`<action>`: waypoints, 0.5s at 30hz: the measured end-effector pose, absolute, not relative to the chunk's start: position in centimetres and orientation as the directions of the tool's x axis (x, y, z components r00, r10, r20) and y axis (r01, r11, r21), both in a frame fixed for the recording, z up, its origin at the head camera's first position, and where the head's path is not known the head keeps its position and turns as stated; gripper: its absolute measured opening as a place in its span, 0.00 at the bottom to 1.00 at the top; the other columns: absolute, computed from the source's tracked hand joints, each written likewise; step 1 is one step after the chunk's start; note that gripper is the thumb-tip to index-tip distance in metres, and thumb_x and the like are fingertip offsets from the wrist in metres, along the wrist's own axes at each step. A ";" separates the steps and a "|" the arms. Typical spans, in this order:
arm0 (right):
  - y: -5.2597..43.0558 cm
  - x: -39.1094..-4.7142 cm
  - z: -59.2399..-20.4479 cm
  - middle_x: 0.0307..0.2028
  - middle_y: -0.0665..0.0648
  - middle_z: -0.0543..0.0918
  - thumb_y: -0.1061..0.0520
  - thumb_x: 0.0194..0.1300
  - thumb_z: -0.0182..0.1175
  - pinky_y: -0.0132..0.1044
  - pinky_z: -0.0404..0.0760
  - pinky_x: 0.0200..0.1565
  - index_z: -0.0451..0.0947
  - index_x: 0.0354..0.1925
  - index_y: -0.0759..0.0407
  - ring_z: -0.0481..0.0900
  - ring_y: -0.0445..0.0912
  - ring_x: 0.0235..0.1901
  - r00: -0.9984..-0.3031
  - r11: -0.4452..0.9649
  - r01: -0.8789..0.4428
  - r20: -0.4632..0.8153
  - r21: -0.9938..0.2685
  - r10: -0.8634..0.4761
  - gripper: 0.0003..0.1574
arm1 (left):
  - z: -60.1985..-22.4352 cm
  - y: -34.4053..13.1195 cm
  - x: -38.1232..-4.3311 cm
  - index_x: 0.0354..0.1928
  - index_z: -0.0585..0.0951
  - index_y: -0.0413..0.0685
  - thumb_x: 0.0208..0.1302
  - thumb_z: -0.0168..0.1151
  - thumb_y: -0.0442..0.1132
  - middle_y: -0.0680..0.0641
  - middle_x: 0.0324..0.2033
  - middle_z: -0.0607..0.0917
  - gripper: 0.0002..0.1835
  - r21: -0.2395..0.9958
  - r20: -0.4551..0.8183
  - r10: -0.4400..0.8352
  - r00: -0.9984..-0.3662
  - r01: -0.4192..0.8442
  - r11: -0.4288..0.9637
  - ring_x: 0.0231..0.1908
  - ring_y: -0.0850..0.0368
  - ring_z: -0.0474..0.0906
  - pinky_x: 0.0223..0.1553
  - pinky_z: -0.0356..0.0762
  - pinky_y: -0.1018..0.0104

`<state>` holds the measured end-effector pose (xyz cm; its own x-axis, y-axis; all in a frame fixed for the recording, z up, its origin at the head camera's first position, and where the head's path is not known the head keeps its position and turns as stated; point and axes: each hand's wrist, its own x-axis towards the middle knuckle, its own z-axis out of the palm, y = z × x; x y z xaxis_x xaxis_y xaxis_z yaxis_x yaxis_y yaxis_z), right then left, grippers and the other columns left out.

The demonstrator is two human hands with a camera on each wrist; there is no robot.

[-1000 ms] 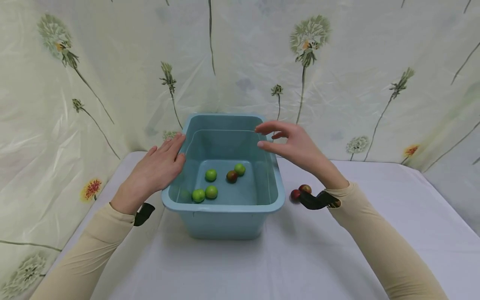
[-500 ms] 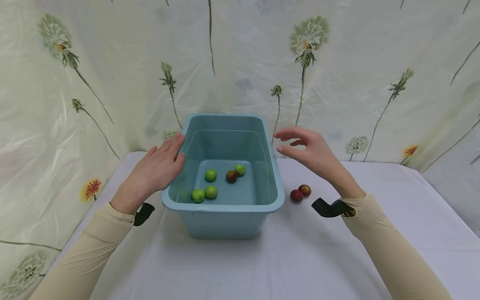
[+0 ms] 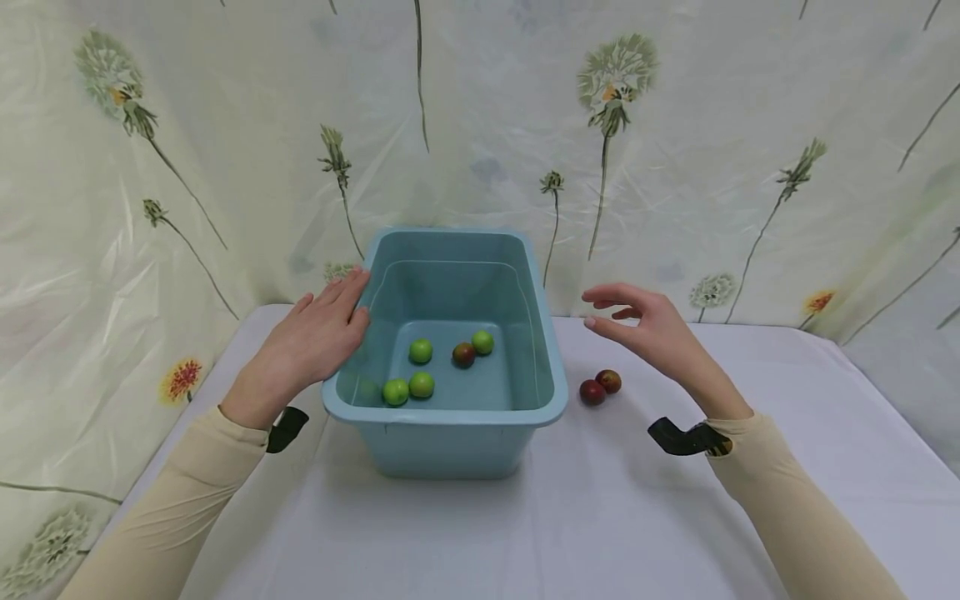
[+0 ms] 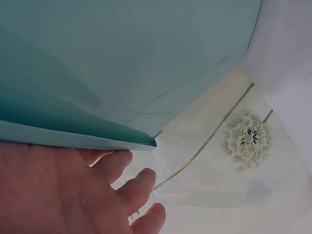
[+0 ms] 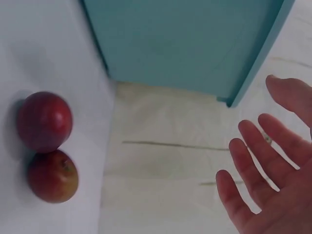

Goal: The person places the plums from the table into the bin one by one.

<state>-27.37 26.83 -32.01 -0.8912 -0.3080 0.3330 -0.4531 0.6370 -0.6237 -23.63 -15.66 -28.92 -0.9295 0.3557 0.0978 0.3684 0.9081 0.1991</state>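
A deep blue-green plastic tub (image 3: pixel 450 446) stands on the white-covered table. On its floor lie several green plums (image 3: pixel 422 384) and one dark red plum (image 3: pixel 463 355). My left hand (image 3: pixel 311 333) rests on the tub's left rim, fingers extended; the left wrist view shows its fingers (image 4: pixel 139 185) beside the rim. To the right of the tub, my right hand (image 3: pixel 648 329) hovers in the air with nothing in it, fingers loosely bent. Below it, two red plums (image 3: pixel 592 392) sit touching each other on the table; the right wrist view shows these plums (image 5: pixel 45 122) close up.
The white tablecloth (image 3: pixel 465 533) spreads in front of the tub and to both sides. Behind it hangs a pale curtain (image 3: pixel 480 108) printed with dandelions, close to the tub's far end. Black straps circle both wrists.
My right hand has moved from over the tub's right rim outward to the right and slightly nearer, uncovering the two red plums. The left hand has stayed on the rim.
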 end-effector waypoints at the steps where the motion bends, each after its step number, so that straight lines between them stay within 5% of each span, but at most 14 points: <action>1: 27.1 -27.4 -32.2 0.55 0.53 0.80 0.47 0.66 0.65 0.51 0.74 0.54 0.77 0.60 0.54 0.75 0.47 0.54 -0.895 0.639 -0.446 0.325 -0.627 -0.306 0.27 | -28.9 -15.7 -23.6 0.77 0.49 0.37 0.78 0.31 0.41 0.38 0.76 0.48 0.30 0.199 0.099 0.357 -0.929 0.370 0.908 0.73 0.37 0.46 0.68 0.46 0.36; 15: 29.9 -27.5 -36.3 0.56 0.54 0.80 0.44 0.67 0.64 0.49 0.75 0.54 0.76 0.61 0.53 0.77 0.52 0.54 -0.932 0.665 -0.363 0.232 -0.653 -0.280 0.28 | -28.9 -15.7 -23.6 0.77 0.48 0.39 0.78 0.30 0.42 0.40 0.76 0.48 0.30 0.245 0.088 0.338 -0.937 0.349 0.905 0.74 0.38 0.45 0.68 0.45 0.36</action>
<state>-27.55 29.87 -36.31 -0.9315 -0.2802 0.2318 -0.3625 0.6652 -0.6527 -23.58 -15.70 -28.89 -0.9372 0.3376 0.0878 0.3488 0.9046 0.2450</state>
